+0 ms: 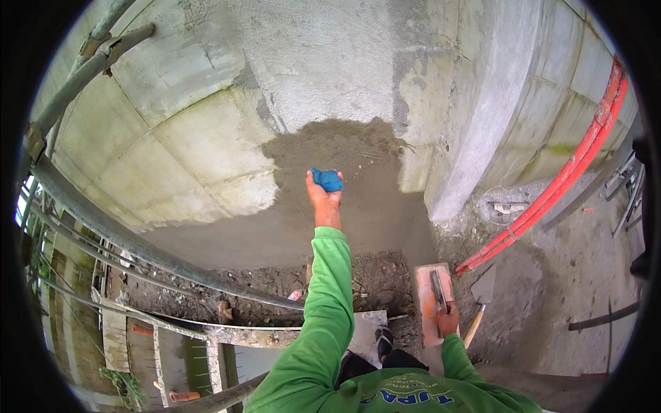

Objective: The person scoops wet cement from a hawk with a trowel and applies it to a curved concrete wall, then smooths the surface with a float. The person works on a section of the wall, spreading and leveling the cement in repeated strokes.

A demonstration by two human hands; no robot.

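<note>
My left hand (pixel 323 197) is stretched far forward with its fingers around a crumpled blue sponge (pixel 328 180). The sponge is up against or just in front of the fresh grey-brown mortar (pixel 365 206) on the wall; I cannot tell whether it touches. Low on the right, my right hand (pixel 449 319) grips the handle of a rectangular plastering float (pixel 427 323) with a worn orange-pink and white board. Beside it, a trowel (pixel 485 286) with a wooden handle (pixel 474 327) rests at the mortar heap (pixel 516 289).
Metal scaffold pipes (pixel 89 199) curve along the left. Two red pipes (pixel 558 179) slant down on the right, past a concrete column (pixel 489 117). Below the wall lies a strip of rubble and soil (pixel 241 282). My sandalled foot (pixel 384 343) stands near a plank (pixel 261 336).
</note>
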